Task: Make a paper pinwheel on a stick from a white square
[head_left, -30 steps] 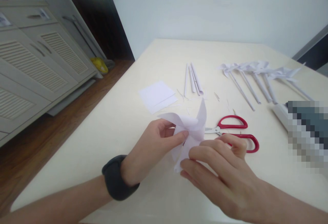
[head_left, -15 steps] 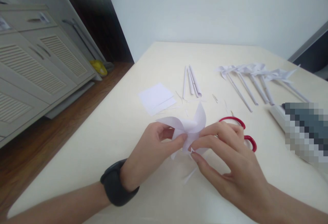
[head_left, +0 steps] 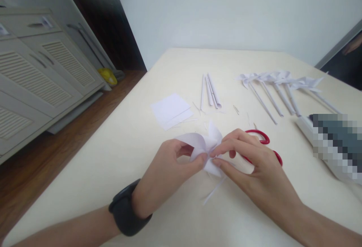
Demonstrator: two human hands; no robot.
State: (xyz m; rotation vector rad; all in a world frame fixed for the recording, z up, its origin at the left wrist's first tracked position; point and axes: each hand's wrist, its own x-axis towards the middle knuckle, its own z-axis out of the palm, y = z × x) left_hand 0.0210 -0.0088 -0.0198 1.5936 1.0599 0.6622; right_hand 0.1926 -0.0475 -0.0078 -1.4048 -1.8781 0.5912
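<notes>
Both hands hold a white paper pinwheel head point(head_left: 204, 146) just above the cream table point(head_left: 135, 141). My left hand point(head_left: 166, 173), with a dark band on the wrist, pinches its centre between thumb and fingers. My right hand point(head_left: 249, 164) pinches the same paper from the right, fingertips meeting the left thumb. A thin paper strip point(head_left: 213, 191) lies below the hands. Red-handled scissors point(head_left: 264, 141) lie right behind my right hand, partly hidden by it.
A small stack of white paper squares point(head_left: 171, 110) and rolled paper sticks point(head_left: 209, 90) lie further back. Several finished pinwheels on sticks point(head_left: 278, 86) lie at the back right. A blurred box point(head_left: 336, 141) sits at the right edge. Cabinets point(head_left: 36, 73) stand left, across a wood floor.
My right hand rose from below the paper to pinch its centre beside the left thumb. The pinwheel's upright blade got folded down, and a thin paper strip now lies on the table.
</notes>
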